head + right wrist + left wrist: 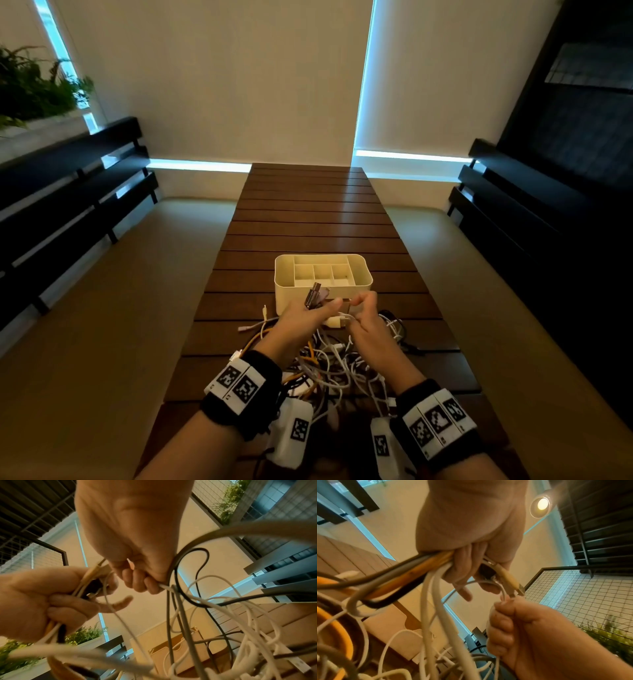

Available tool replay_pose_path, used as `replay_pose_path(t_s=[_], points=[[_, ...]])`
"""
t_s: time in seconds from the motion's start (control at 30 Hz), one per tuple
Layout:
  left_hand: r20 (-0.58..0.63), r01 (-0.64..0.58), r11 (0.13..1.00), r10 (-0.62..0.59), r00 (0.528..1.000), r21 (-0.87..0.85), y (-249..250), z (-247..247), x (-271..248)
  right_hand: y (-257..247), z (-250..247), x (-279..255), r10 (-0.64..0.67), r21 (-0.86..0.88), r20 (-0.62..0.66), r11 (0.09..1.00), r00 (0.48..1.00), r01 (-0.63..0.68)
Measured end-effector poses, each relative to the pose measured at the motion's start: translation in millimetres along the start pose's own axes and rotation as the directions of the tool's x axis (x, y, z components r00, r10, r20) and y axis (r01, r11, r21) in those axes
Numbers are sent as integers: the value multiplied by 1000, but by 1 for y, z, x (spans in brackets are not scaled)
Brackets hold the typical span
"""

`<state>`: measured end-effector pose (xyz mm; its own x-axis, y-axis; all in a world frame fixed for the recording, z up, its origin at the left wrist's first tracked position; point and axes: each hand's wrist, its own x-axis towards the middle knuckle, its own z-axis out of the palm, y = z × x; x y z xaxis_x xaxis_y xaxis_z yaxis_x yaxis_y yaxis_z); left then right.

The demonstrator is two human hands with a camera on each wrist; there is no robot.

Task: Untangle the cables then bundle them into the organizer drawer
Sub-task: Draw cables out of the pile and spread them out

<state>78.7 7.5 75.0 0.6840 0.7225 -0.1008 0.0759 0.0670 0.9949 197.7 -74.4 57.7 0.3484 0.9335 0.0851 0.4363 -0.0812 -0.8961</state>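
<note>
A tangle of white, grey, black and orange cables (329,366) lies on the slatted wooden table (308,212), just in front of a cream organizer box (287,298) with several compartments. My left hand (306,317) is raised over the pile and grips a bunch of cable ends (426,566); their metal plugs (313,294) stick up past the fingers. Beside it, my right hand (364,318) has its fingers curled round a thin white cable (164,586) that runs across to the left hand. The compartments that show hold nothing.
The table is long and narrow, and its far half lies bare behind the organizer. Padded beige seats (120,291) with black slatted backrests (68,192) flank it on both sides. A planter with greenery (30,85) stands at the far left.
</note>
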Motion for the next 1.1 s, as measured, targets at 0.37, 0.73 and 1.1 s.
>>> replay_pose_path(t_s=[0.37,0.73,1.1], points=[[-442,-331,829,115,889,-450,69,-81,-2,59,-14,-11,106,-250,153,966,983,-65],[52,-190,657,224,973,729,-1,-26,4,39,1,4,41,-276,111,961,993,-8],[-73,-360,898,388,919,252,-3,1,2,35,10,2,-63,-236,98,968,993,85]])
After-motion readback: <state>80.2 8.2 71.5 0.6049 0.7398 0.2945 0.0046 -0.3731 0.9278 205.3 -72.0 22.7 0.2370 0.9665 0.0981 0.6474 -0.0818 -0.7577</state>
